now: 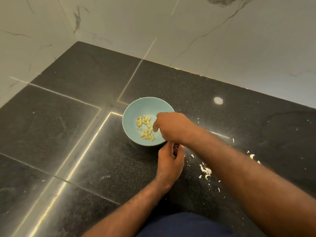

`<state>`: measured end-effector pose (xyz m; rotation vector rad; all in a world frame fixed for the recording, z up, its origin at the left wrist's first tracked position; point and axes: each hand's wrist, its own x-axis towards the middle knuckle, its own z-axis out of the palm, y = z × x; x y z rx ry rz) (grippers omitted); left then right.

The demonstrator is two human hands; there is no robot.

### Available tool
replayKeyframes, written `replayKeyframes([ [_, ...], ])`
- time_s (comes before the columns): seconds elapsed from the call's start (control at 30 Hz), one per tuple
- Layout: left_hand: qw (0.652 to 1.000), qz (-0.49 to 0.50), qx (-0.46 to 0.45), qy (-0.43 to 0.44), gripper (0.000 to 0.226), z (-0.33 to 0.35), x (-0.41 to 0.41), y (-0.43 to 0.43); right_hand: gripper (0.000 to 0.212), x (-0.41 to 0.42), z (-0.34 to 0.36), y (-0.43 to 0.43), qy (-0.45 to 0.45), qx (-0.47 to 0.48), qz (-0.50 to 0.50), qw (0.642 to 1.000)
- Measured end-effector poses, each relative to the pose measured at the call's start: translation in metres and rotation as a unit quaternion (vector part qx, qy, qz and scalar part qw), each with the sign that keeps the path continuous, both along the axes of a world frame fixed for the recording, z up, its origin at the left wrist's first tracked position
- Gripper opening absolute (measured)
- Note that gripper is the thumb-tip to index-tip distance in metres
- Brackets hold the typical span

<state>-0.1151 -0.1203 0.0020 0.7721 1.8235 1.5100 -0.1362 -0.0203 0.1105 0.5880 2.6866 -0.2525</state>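
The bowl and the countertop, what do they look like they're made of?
The bowl looks like glazed ceramic: smooth turquoise surface, soft sheen. The countertop seems to be polished black granite or similar stone: fine speckles, sharp reflected light streaks.

Dim, warm light from above. Round glare spot and bright seam streaks mark the polished black stone counter [171, 86].

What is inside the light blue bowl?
Small pale yellow pieces lie loose in the bowl. The right hand covers part of the bowl's inside, so anything beneath it is hidden.
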Motion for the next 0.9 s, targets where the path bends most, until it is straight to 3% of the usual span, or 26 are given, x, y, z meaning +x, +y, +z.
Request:
replayKeyframes([
  [0.23, 1.0, 0.014, -0.014, 0.001, 0.022, -0.005, -0.002, 0.001, 0.031, -0.016, -0.011, -0.001, -0.071, 0.017, 0.041, 0.997],
  [0.47, 1.0, 0.013, -0.021, -0.008, 0.019, -0.003, -0.002, 0.002, 0.029, -0.016, -0.003, -0.002, -0.116, -0.034, 0.024, 0.992],
  [0.73, 1.0, 0.008, 0.014, 0.006, 0.009, -0.004, -0.002, 0.002, 0.022, -0.01, 0.012, 0.008, -0.116, -0.045, 0.034, 0.992],
  [0.9, 1.0, 0.013, 0.016, 0.015, 0.01, -0.007, -0.002, 0.003, 0.017, 0.01, 0.022, 0.028, -0.057, -0.015, 0.002, 0.998],
])
